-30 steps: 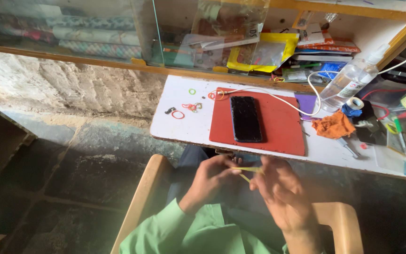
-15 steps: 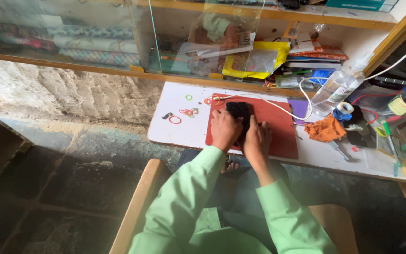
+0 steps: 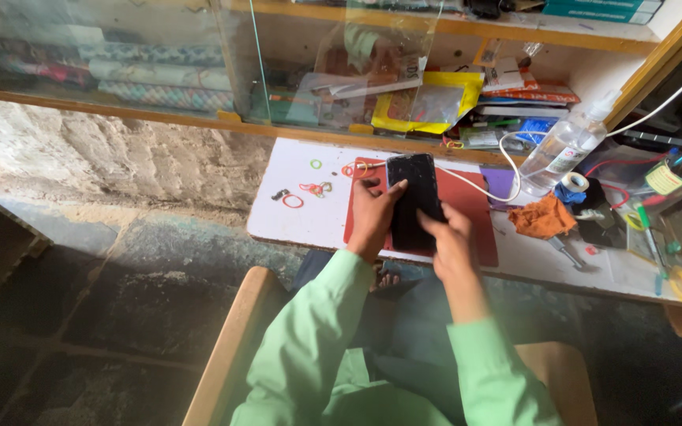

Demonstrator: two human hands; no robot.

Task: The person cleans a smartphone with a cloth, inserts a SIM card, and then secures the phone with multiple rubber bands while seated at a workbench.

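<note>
Phone (image 3: 414, 197) now lifted off the red mat (image 3: 479, 213) on the bench (image 3: 309, 225), left hand (image 3: 374, 214) grip closed around its edge, right hand (image 3: 450, 237) fingers resting on its lower end

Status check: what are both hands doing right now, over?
Left hand and right hand both grip the black phone, over the red mat. White cable just beside it.

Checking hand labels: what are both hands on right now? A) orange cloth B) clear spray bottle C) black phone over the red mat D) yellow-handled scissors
C: the left hand and right hand both grip the black phone above the red mat; the orange cloth and spray bottle lie untouched to the right.
</note>
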